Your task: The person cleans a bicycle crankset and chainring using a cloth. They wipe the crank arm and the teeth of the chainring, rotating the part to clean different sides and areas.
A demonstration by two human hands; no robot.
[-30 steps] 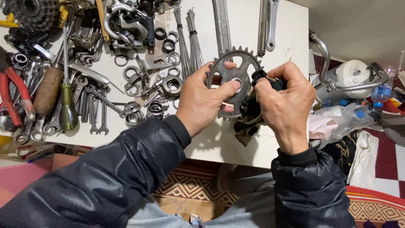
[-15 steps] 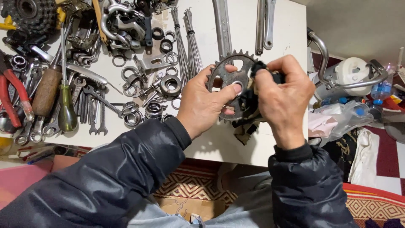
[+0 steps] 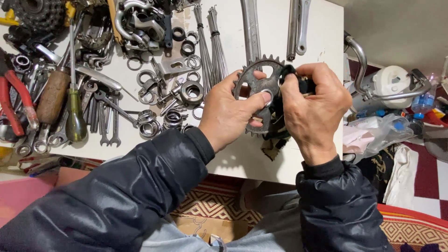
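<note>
Two hands work above the near right part of a white table [image 3: 322,28]. Table carries most of the clutter toward its far left corner and left edge.

Chainring [image 3: 255,86]: dark toothed metal disc with cut-outs, held upright over the table's near right area, clear of the surface. Left hand [image 3: 228,112] grips it from the left, thumb pressed on the shiny centre hole, fingers wrapped behind the rim. Right hand [image 3: 315,109] is closed around a dark rag [image 3: 275,119], bunched against the chainring's right edge; rag tails hang down toward the near edge.

Two long metal crank arms [image 3: 250,28] and [image 3: 297,25] lie at the far edge, just beyond the chainring. Spoke bundles [image 3: 211,44] lie left of them. Brown-handled tool [image 3: 52,95] and green-handled screwdriver [image 3: 74,123] lie near the left edge, with red-handled pliers [image 3: 11,100] further left. Small wrenches [image 3: 105,121] lie beside the screwdriver. Loose rings and bearing cups [image 3: 189,92] are scattered mid-table, just left of the left hand.
</note>
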